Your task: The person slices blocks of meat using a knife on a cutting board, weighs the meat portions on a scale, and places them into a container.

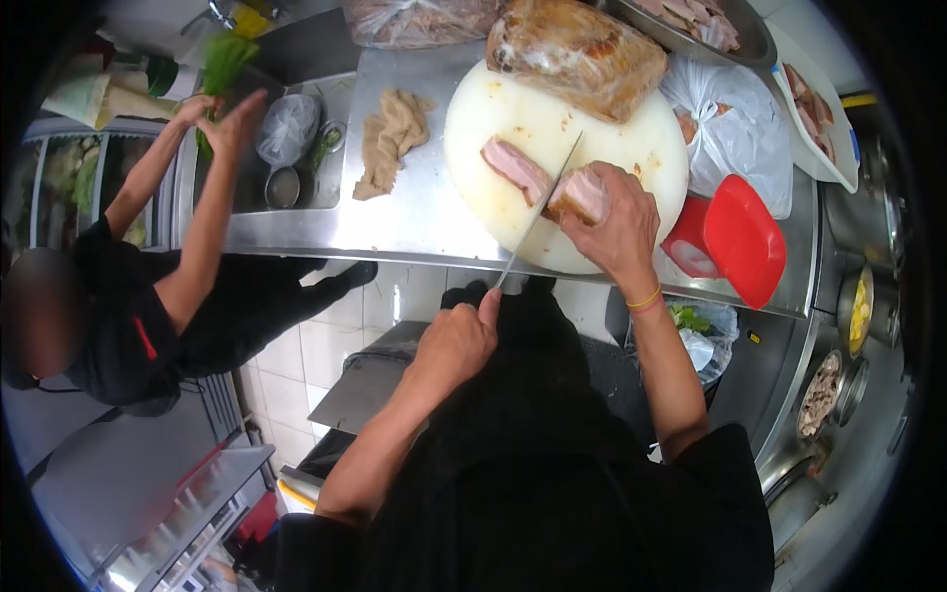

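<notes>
My left hand [454, 341] is wrapped round the handle of a long knife [534, 219]. Its blade slants up across a round white cutting board [483, 109], between two portions of pale pink meat. My right hand [621, 217], with a yellow band at the wrist, grips the right-hand meat chunk [580, 194], which lies against the blade. To the left of the knife rests a longer meat strip [516, 170]; whether the two portions are fully apart I cannot tell. A big browned, plastic-wrapped meat block [577, 59] sits at the board's far edge.
A red plastic container [745, 242] and a white plastic bag [740, 138] stand right of the board. A crumpled brown cloth [392, 138] lies left, beside the sink [335, 180]. There a co-worker [187, 266] holds green leaves [227, 64]. Metal pots line the far right.
</notes>
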`<state>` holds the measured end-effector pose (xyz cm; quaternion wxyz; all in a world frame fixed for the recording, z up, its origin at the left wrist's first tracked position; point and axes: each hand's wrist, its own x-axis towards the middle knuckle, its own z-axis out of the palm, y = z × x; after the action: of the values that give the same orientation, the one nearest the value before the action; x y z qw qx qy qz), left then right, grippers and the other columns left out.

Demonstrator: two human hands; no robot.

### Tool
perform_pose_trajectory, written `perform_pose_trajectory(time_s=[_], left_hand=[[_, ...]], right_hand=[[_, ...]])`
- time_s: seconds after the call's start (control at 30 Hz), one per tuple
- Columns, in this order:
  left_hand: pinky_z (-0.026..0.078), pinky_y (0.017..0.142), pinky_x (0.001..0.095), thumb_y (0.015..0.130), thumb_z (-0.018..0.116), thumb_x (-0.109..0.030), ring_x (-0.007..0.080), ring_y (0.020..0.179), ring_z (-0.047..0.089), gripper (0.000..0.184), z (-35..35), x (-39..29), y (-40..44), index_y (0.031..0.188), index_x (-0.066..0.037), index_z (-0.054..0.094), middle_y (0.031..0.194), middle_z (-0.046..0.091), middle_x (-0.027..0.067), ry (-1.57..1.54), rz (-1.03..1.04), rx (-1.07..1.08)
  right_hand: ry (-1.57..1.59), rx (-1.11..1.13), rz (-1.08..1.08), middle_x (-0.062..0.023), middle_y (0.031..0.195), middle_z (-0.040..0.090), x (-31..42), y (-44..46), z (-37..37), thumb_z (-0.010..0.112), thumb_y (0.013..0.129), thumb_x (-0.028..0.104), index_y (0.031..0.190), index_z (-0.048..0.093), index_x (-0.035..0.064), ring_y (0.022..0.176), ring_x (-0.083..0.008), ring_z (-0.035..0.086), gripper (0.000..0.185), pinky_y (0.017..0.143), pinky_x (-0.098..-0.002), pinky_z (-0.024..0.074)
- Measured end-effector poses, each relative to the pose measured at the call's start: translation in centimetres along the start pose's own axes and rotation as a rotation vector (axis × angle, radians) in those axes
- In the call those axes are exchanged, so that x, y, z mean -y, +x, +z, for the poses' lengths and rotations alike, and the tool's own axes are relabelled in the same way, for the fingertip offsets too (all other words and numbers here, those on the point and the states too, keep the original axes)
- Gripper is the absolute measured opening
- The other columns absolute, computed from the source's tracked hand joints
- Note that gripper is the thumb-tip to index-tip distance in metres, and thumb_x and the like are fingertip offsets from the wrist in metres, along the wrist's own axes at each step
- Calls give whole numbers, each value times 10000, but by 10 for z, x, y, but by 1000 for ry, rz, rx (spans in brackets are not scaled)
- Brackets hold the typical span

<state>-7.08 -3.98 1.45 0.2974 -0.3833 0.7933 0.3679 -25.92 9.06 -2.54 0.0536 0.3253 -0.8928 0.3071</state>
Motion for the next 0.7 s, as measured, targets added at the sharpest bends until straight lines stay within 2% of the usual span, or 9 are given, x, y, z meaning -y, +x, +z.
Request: perform_pose_trajectory(time_s=[0.13, 0.23, 0.33, 0.37, 0.47, 0.5, 0.57, 0.63, 0.7], left_hand=[[478, 901, 587, 1051, 332, -513, 576, 971, 600, 742, -3, 28, -31, 872, 112, 691, 903, 635, 398, 64, 8, -44], [453, 936, 590, 1046, 332, -525, 569, 1033, 579, 715, -3, 46, -49, 989, 87, 697, 969, 626, 405, 11, -75, -27], [441, 930, 589, 1044, 323, -540, 562, 1041, 574, 693, 2, 57, -59, 1011, 37, 705, 978, 646, 368, -79, -38, -104], [441, 920, 588, 1045, 324, -537, 562, 1034, 575, 686, 4, 63, -60, 1009, 32, 705, 976, 651, 360, -111, -31, -124], [468, 835, 537, 1044, 357, -535, 495, 905, 648, 687, 7, 75, -63, 950, 55, 694, 852, 673, 316, -263, -59, -193], [472, 821, 523, 1043, 367, -536, 471, 872, 660, 689, 9, 79, -61, 931, 64, 688, 818, 671, 302, -325, -79, -216], [467, 669, 440, 1039, 373, -565, 340, 691, 637, 729, 14, 88, -58, 832, 71, 663, 682, 627, 213, -425, -76, -265], [443, 542, 370, 1036, 373, -587, 240, 549, 596, 758, 15, 90, -56, 760, 66, 642, 585, 581, 137, -543, -91, -285], [340, 423, 269, 1029, 363, -618, 118, 434, 476, 770, 13, 82, -59, 718, 40, 615, 533, 489, 41, -658, -99, -311]], right_hand=[[35, -12, 22, -120, 1033, 696, -8, 1, 2, 779, 643, 233, 1083, 664, 59, 979, -330, 647, 486, 810, -433, 486], [135, 179, 222, -159, 1083, 697, -14, 25, -16, 757, 686, 293, 1100, 679, 60, 1019, -361, 652, 481, 852, -458, 508], [76, 180, 156, -198, 1052, 702, -68, 51, 4, 711, 734, 371, 1064, 704, 61, 1011, -390, 655, 452, 873, -465, 520], [91, 295, 213, -216, 979, 707, -70, 62, -1, 673, 760, 397, 1014, 723, 58, 972, -402, 662, 427, 862, -464, 530], [159, 370, 225, -234, 951, 705, -67, 71, 3, 655, 774, 384, 972, 727, 59, 958, -408, 663, 387, 863, -461, 533], [56, 253, 166, -223, 984, 700, -57, 68, 9, 661, 771, 319, 985, 730, 45, 946, -406, 653, 354, 849, -462, 531], [-101, -79, -87, -186, 988, 690, -43, 55, 40, 668, 747, 240, 986, 736, 39, 949, -376, 633, 320, 885, -460, 499], [-170, -119, -269, -113, 1012, 650, -5, 41, 56, 664, 695, 149, 939, 724, 72, 1038, -289, 572, 263, 869, -436, 421], [-31, 28, -287, -93, 947, 604, 12, 28, 85, 649, 707, 136, 951, 644, 76, 915, -270, 580, 252, 809, -430, 400]])
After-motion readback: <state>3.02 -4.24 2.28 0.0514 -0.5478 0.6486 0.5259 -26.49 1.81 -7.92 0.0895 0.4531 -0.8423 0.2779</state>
